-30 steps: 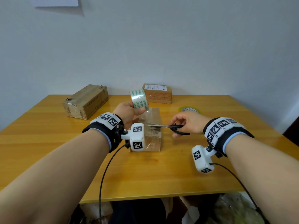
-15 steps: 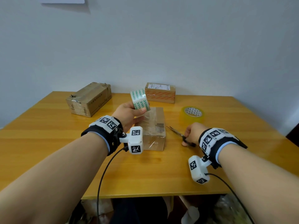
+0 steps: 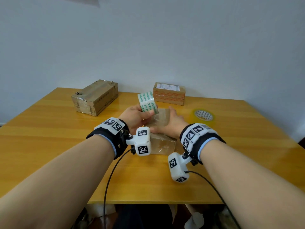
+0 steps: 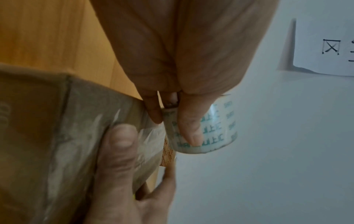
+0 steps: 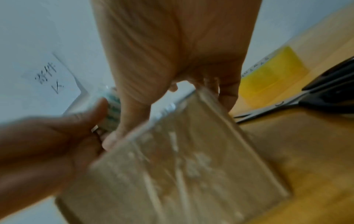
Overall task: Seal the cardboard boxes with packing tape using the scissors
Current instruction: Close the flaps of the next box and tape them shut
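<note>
My left hand [image 3: 140,115] grips a clear tape roll with green print [image 3: 147,103] just above the far left of a small cardboard box [image 3: 163,146] at the table's middle. Clear tape covers the box's top and front. My right hand [image 3: 171,121] lies on the box top with fingers spread; in the left wrist view its thumb presses the tape on the box [image 4: 47,136] beside the roll [image 4: 214,130]. In the right wrist view the black-handled scissors [image 5: 316,97] lie on the table right of the box [image 5: 191,174]. My right wrist hides them in the head view.
A long worn cardboard box [image 3: 95,98] stands at the back left of the wooden table [image 3: 49,138]. Near the wall, at the back middle, stands a smaller labelled box [image 3: 169,94]. A yellow tape roll [image 3: 203,115] lies flat right of my hands.
My right hand drew the scissors away from the tape, laid them on the table right of the box, and moved onto the box top. The left hand kept holding the roll.
</note>
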